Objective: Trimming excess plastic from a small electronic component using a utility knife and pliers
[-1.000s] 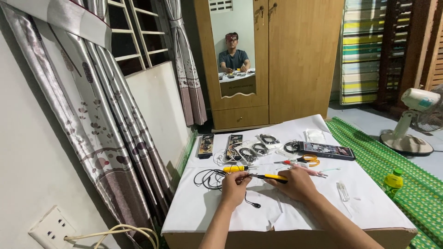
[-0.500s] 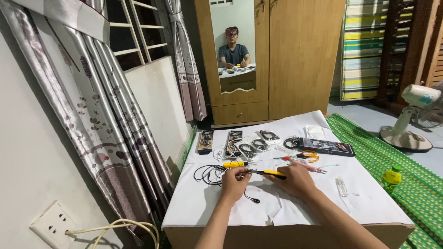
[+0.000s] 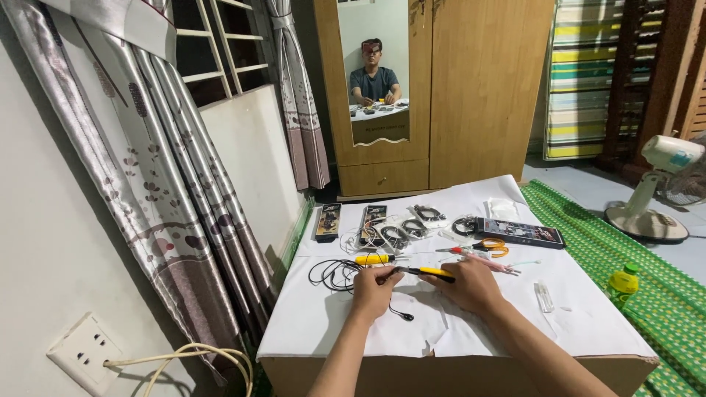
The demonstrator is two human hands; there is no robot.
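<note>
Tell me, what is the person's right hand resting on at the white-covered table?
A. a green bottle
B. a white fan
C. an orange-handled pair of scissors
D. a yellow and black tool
D: the right hand lies over a slim yellow and black tool, whose tip reaches toward the left hand; the scissors lie farther back, untouched.

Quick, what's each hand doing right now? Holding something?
Left hand: closed, pinching a thin black cable at its fingertips.
Right hand: closed on a yellow and black tool lying across the white-covered table.
</note>
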